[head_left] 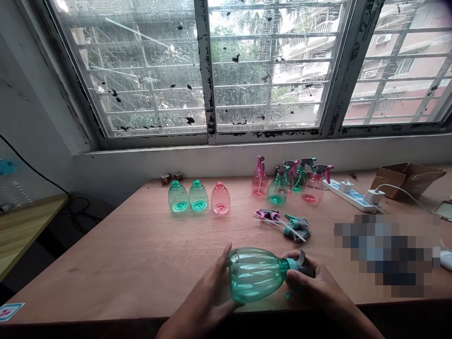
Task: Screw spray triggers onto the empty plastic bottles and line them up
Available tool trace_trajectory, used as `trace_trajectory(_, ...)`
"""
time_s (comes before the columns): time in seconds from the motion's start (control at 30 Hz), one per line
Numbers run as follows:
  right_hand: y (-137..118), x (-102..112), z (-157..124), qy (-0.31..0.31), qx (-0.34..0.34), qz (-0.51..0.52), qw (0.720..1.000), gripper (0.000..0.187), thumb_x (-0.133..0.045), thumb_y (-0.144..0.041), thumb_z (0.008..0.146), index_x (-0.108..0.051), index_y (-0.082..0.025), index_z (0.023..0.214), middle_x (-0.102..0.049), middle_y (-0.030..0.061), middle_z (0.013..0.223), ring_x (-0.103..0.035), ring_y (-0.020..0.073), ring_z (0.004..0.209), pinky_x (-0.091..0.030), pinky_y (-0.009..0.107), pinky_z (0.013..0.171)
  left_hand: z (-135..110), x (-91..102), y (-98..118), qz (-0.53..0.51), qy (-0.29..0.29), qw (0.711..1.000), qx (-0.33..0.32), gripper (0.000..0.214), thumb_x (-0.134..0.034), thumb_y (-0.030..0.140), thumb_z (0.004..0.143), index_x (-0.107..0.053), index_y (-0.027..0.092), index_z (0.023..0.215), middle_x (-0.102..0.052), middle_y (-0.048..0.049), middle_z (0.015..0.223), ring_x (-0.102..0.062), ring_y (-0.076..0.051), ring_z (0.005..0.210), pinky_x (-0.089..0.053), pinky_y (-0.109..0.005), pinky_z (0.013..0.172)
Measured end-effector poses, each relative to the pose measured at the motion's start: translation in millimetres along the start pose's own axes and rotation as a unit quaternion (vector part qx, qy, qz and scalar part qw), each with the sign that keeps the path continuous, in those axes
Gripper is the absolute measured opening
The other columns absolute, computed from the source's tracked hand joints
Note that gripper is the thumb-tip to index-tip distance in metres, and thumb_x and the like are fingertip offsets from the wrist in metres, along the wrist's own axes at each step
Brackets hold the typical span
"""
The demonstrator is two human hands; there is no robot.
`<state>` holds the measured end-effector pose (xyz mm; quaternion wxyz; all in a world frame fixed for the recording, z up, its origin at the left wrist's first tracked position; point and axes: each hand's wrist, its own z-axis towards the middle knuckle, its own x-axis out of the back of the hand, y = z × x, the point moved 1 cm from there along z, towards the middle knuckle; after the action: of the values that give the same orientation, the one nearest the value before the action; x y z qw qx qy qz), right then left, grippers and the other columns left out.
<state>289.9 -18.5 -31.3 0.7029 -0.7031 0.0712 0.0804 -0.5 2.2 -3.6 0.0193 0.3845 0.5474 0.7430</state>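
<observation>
A clear green spray bottle [257, 275] lies sideways in the air above the table's front edge, held between both hands. My left hand [215, 287] grips its base end, fingers behind and thumb below. My right hand [312, 278] is closed round the dark spray head [304, 266] at the bottle's neck, its teal collar against the neck. Beyond the bottle lie loose spray heads, pink and black ones [268, 215] and teal and grey ones [297, 229], with white tubes. Two green bottles [189, 200] and one pink bottle [221, 200] stand without heads at the back left.
Several spray bottles with heads [278, 190] stand at the back. Right of them are a white power strip [353, 195] with plugs and an open cardboard box [406, 179]. A blurred patch covers the table's right side. Windows [264, 70] rise behind the wooden table [123, 254].
</observation>
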Motion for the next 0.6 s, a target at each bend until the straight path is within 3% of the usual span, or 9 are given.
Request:
trace_trajectory(0.13, -1, -1, -2, 0.001, -0.013, 0.008, 1.000, 0.051, -0.089, -0.049, 0.067, -0.067, -0.017, 0.100, -0.068, -0.0012, 0.058, -0.062, 0.0173, 0.051, -0.048, 0.026, 0.049, 0, 1.2, 6, 0.006, -0.003, 0.999, 0.034, 0.118, -0.084, 0.020, 0.076, -0.005, 0.037, 0.161, -0.030, -0.0037, 0.168, -0.030, -0.032, 0.153, -0.031, -0.047, 0.123)
trace_trajectory(0.27, -4, -1, -2, -0.008, -0.017, -0.003, 1.000, 0.052, -0.090, -0.049, 0.066, -0.067, -0.017, 0.101, -0.069, -0.0011, 0.058, -0.062, 0.0177, 0.051, -0.048, 0.026, 0.051, 0, 1.7, 10, 0.020, 0.002, 0.999, 0.050, 0.103, -0.081, 0.024, 0.080, -0.018, 0.032, 0.161, -0.025, -0.0043, 0.170, -0.023, -0.032, 0.155, -0.023, -0.047, 0.126)
trace_trajectory(0.43, -5, 0, -2, -0.001, -0.021, -0.022, 1.000, 0.053, -0.090, -0.051, 0.066, -0.068, -0.018, 0.102, -0.070, -0.0009, 0.059, -0.065, 0.0198, 0.053, -0.051, 0.029, 0.054, 1, -0.2, 4, 0.003, 0.012, 1.000, 0.022, 0.103, -0.073, 0.020, 0.086, -0.006, 0.038, 0.161, -0.029, -0.0030, 0.169, -0.032, -0.029, 0.152, -0.030, -0.047, 0.124)
trace_trajectory(0.53, -3, 1, -2, -0.003, -0.018, -0.025, 1.000, 0.052, -0.089, -0.050, 0.067, -0.068, -0.017, 0.102, -0.070, -0.0008, 0.059, -0.065, 0.0200, 0.053, -0.051, 0.030, 0.054, 2, -0.4, 1, -0.012, -0.002, 1.000, 0.028, 0.117, -0.082, 0.022, 0.079, 0.000, 0.038, 0.161, -0.034, -0.0049, 0.166, -0.034, -0.033, 0.151, -0.031, -0.049, 0.123)
trace_trajectory(0.6, -2, 1, -2, -0.005, -0.014, -0.023, 1.000, 0.051, -0.089, -0.049, 0.068, -0.068, -0.017, 0.103, -0.070, -0.0008, 0.059, -0.064, 0.0194, 0.054, -0.052, 0.029, 0.054, 2, 0.6, 0, -0.003, 0.000, 1.000, 0.029, 0.117, -0.085, 0.027, 0.076, -0.005, 0.035, 0.162, -0.032, -0.0063, 0.167, -0.030, -0.036, 0.152, -0.026, -0.051, 0.124)
